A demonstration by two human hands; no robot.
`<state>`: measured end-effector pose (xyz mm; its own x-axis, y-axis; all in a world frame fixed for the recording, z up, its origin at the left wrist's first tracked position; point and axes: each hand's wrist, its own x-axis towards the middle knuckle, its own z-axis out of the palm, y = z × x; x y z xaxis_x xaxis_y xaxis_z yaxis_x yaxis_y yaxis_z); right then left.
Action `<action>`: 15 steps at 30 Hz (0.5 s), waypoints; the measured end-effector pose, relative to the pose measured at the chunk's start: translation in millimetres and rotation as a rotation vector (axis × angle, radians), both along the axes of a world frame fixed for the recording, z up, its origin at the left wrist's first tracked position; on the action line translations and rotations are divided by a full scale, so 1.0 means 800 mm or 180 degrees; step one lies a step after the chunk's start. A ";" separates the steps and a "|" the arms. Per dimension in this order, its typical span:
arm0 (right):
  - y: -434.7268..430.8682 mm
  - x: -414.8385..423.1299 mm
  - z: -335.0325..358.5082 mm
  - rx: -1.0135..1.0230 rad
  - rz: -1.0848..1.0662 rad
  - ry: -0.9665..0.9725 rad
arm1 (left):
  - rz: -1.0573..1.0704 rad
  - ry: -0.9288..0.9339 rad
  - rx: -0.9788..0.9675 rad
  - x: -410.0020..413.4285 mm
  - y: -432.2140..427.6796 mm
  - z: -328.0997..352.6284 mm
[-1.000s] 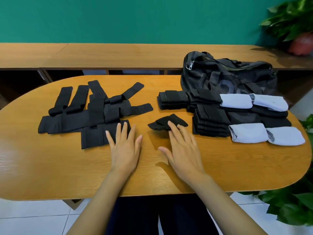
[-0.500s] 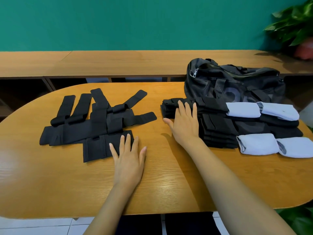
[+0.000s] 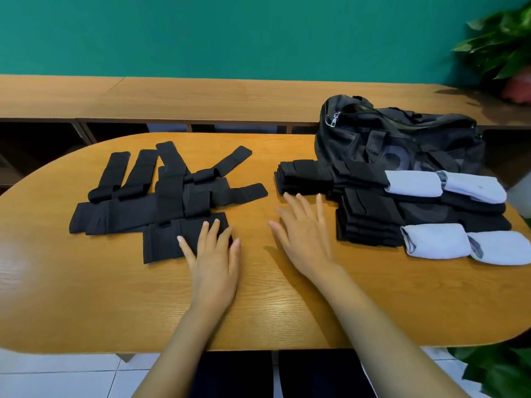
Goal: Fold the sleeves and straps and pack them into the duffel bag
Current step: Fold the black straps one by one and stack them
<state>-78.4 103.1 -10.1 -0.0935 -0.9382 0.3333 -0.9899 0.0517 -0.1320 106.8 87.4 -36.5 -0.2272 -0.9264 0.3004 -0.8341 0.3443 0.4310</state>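
- Progress: roughly halfway through folding by my read, packing not started
- Done: folded black stacks (image 3: 370,216) sit right of centre, with four rolled white sleeves (image 3: 413,183) laid in two pairs at their right end
- Left to do: loose black straps (image 3: 161,196) lie flat and overlapping at left centre, none of them folded; after that, everything has to go into the bag
- Duffel bag (image 3: 402,139): black, slumped at upper right of the tabletop, right behind the folded stacks; can't tell if the zip is open, and nothing visible inside
- Left hand (image 3: 214,262): flat, fingers straight, holding nothing; fingertips rest on the near right corner of the nearest loose strap piece
- Right hand (image 3: 304,234): flat, fingers spread wide, empty; fingertips right at the left end of the folded stacks, contact unclear
- Likely next: pull that nearest piece off the loose pile and fold it
- Tabletop (image 3: 86,297): oval, light wood grain, glossy
- Room: teal wall (image 3: 230,33), long wooden bench (image 3: 201,99) behind the tabletop, leafy plant (image 3: 502,47) at upper right, white tiled floor (image 3: 57,374) along the bottom edge
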 end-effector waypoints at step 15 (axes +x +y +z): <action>0.014 0.101 -0.024 0.0936 0.0969 -0.0119 | 0.0633 0.0532 0.0245 0.076 0.001 -0.009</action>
<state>2.2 113.9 -29.4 0.1956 -0.9795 0.0490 -0.9606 -0.2015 -0.1915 167.4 88.5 -43.4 0.0084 -0.9694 0.2455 -0.7971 0.1418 0.5870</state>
